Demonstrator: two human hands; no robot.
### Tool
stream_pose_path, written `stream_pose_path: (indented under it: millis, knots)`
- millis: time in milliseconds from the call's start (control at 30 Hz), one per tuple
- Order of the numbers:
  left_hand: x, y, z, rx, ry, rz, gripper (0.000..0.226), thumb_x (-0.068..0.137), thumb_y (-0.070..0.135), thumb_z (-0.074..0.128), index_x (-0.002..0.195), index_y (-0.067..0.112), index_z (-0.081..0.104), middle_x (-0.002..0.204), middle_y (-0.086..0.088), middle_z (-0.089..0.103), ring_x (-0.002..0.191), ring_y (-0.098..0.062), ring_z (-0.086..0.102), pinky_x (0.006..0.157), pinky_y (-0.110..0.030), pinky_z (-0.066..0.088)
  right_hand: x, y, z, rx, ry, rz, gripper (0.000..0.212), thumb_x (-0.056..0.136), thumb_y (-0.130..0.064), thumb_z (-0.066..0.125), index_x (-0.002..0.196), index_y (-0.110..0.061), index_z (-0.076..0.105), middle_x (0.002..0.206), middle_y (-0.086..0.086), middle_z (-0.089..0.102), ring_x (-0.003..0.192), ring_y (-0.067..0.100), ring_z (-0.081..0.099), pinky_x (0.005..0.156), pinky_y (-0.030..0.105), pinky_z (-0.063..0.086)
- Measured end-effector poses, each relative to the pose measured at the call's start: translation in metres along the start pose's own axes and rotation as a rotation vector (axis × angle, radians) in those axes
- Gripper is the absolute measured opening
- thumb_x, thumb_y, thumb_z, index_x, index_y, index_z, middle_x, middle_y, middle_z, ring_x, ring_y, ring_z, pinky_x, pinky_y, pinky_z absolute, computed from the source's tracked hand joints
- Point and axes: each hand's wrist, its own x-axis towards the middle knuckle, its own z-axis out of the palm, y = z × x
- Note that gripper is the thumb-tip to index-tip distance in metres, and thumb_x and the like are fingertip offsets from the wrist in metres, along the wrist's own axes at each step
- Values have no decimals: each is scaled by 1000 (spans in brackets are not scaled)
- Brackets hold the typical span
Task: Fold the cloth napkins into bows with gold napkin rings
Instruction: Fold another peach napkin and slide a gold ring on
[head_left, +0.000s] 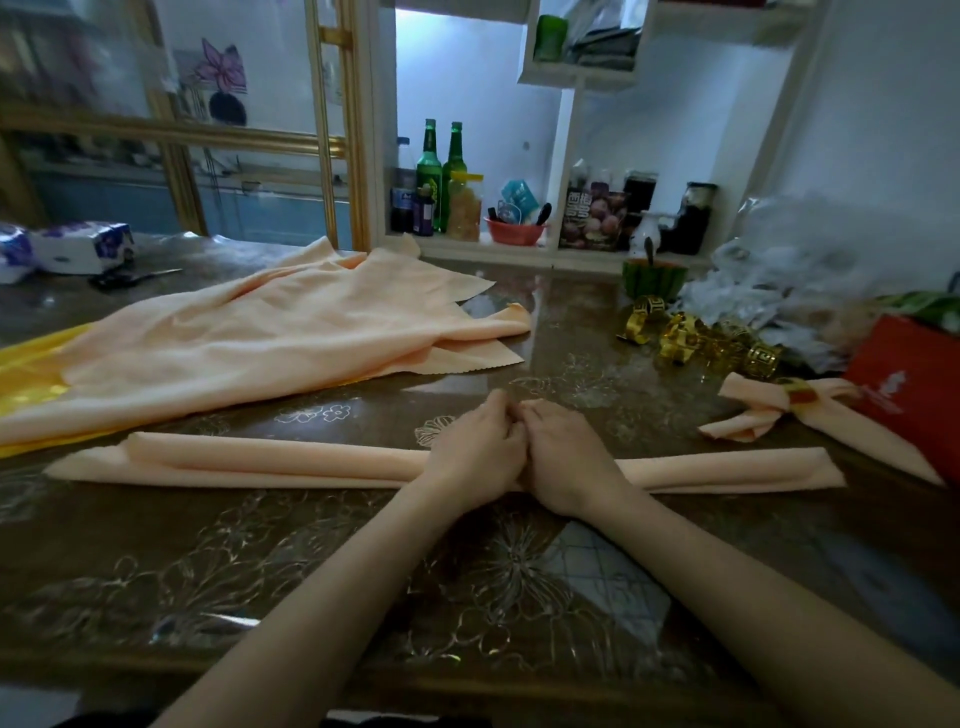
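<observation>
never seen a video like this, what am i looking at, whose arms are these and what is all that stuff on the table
No machine here: one camera worn on a person's head looks down at their two bare hands. The left hand and right hand meet at the middle of a long folded napkin lying across the table, fingers curled on it. Behind lies a pile of loose napkins partly over a yellow cloth. To the right are gold napkin rings and one finished bow beside a red box.
</observation>
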Motion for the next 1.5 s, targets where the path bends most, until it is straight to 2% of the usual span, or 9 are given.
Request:
stream_pose_path:
  millis: [133, 300, 567, 867, 1000, 1167, 1300, 1400, 1500]
  knots:
    - [3, -11, 15, 253, -114, -8, 62, 98, 51, 6, 150, 21, 20, 157, 1, 19, 145, -16, 11, 118, -42, 2, -3, 0, -5, 29, -185, 115, 56, 99, -32, 35, 150, -17, 18, 157, 6, 15, 145, 23, 10, 117, 42, 9]
    - [2, -7, 17, 443, -141, 22, 57, 100, 47, 9, 150, 23, 19, 159, 0, 7, 146, -19, 2, 118, -47, 2, -28, 26, -12, 96, -209, 285, 55, 101, -44, 12, 150, -18, 18, 159, 7, 8, 146, 23, 3, 116, 44, 3]
    - [-1, -4, 17, 489, -162, -22, 97, 75, 83, 12, 151, 23, 16, 159, -2, 5, 146, -22, 2, 117, -48, 2, -74, 90, -29, 132, -257, 378, 58, 101, -44, 22, 150, -13, 16, 159, 8, 3, 146, 21, -3, 116, 33, 1]
    - [-5, 2, 19, 556, -5, 76, 83, 87, 71, 25, 147, 16, 12, 155, -10, 10, 145, -28, 1, 112, -56, -7, -99, 85, -54, 238, -31, 273, 35, 96, -27, 50, 129, -15, 54, 127, 0, 56, 109, 9, 50, 86, 19, 35]
    - [-10, 19, 14, 573, 59, 291, 48, 92, 50, 45, 126, 16, 43, 131, -8, 39, 124, -26, 35, 105, -40, 28, -88, 81, -60, 212, -140, 245, 32, 92, -27, 59, 122, -16, 61, 120, 1, 59, 105, 10, 52, 90, 23, 42]
    - [-10, 32, 0, 205, -154, 184, 17, 88, 17, 55, 99, 12, 67, 105, -2, 62, 98, -17, 57, 79, -23, 44, -89, 90, -77, 224, -300, 286, 30, 91, -24, 59, 121, -21, 60, 110, -9, 54, 101, 5, 50, 89, 20, 42]
    - [-5, 50, -15, 355, -414, 34, 34, 92, 26, 56, 121, 8, 59, 120, -10, 57, 111, -26, 53, 84, -27, 45, -87, 88, -83, 197, -389, 329, 24, 89, -26, 60, 113, -23, 58, 102, -9, 54, 89, 4, 51, 74, 17, 42]
    - [-2, 62, -16, 520, -586, 83, 42, 95, 27, 53, 131, 6, 49, 122, -13, 57, 105, -27, 52, 57, -14, 34, -84, 74, -91, 127, -526, 353, 19, 90, -29, 56, 107, -22, 57, 101, -5, 55, 85, 7, 51, 75, 21, 43]
    - [2, 61, -17, 454, -611, 51, 51, 91, 20, 60, 135, 2, 43, 117, -14, 53, 95, -23, 45, 56, -17, 34, -85, 53, -109, 151, -608, 280, 3, 92, -28, 52, 90, -28, 54, 94, -6, 54, 81, 6, 51, 70, 18, 41]
